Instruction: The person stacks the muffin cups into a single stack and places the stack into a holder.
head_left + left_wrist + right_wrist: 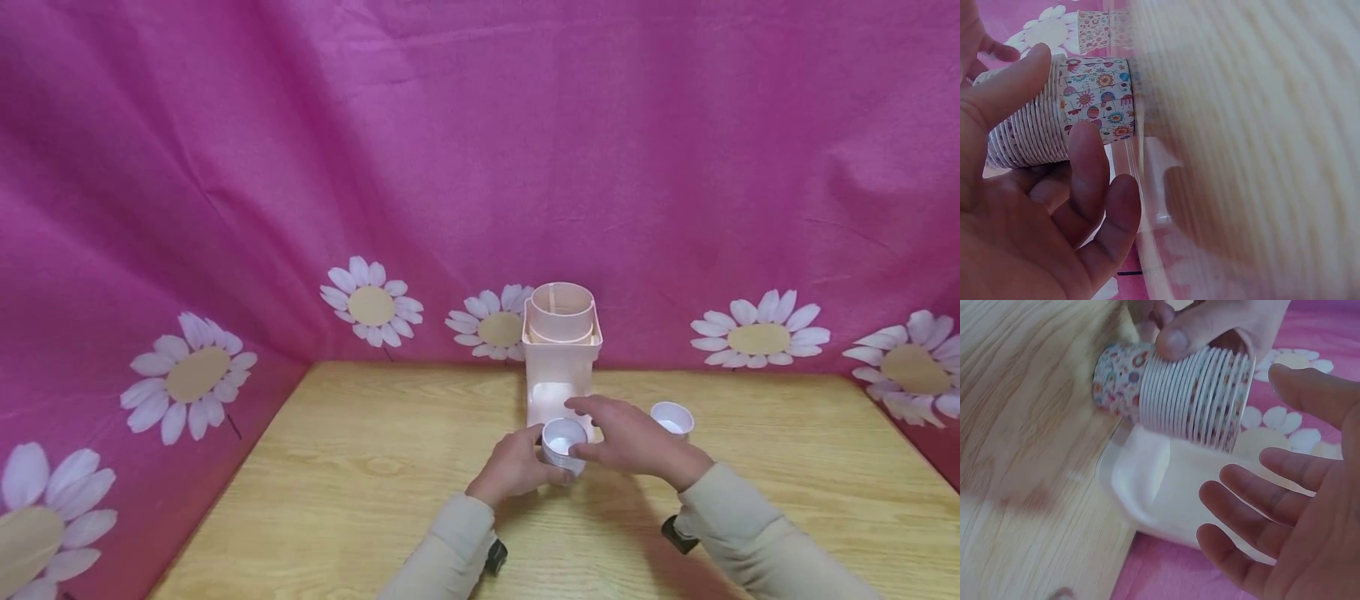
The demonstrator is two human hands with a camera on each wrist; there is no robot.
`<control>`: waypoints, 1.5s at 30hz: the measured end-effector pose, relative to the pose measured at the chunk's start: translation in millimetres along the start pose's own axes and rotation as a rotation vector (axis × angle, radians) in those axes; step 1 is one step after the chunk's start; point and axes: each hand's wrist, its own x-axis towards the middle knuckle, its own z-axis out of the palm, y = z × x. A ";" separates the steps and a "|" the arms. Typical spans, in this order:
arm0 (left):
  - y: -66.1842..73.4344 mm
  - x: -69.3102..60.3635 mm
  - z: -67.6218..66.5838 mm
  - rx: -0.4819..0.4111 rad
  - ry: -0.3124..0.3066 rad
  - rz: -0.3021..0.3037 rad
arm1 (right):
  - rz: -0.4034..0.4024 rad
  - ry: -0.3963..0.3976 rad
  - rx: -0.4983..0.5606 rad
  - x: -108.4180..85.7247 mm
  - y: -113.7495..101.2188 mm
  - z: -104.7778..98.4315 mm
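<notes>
A stack of nested paper cups [558, 458] with a colourful print and white rims stands upright on the wooden table. My left hand [516, 463] grips it from the left, thumb and fingers around its side, as the left wrist view shows on the printed stack [1096, 100]. Over the stack's right side hovers my right hand [633, 437], fingers spread and relaxed. In the right wrist view that hand [1297, 519] is apart from the rims and holds nothing. Just behind the stack is a pale pink dispenser-like holder [558, 362] with a round open tube on top.
Right of the holder, partly behind my right hand, a white-rimmed printed cup [673, 419] stands on the table [375, 467]; whether it is single or stacked I cannot tell. A magenta cloth [480, 167] with large daisies hangs behind and at the sides.
</notes>
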 end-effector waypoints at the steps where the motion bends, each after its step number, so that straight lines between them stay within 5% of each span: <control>1: -0.4 -0.5 -0.5 -0.006 0.000 -0.004 | -0.005 0.003 -0.001 -0.4 2.0 -0.7; 8: -3.4 -1.6 -5.3 -0.033 0.008 -0.032 | -0.025 0.012 0.021 -3.3 17.1 -6.0; 18: -1.3 0.2 -0.4 -0.033 0.001 -0.045 | 0.058 0.039 0.043 -20.1 32.3 -22.2; 33: -0.8 -0.6 4.2 -0.003 0.002 -0.025 | 0.148 0.162 0.021 -32.2 84.9 -24.7; 45: 1.4 -0.6 2.4 0.002 0.009 -0.032 | 0.186 0.170 -0.102 -29.3 99.0 -20.7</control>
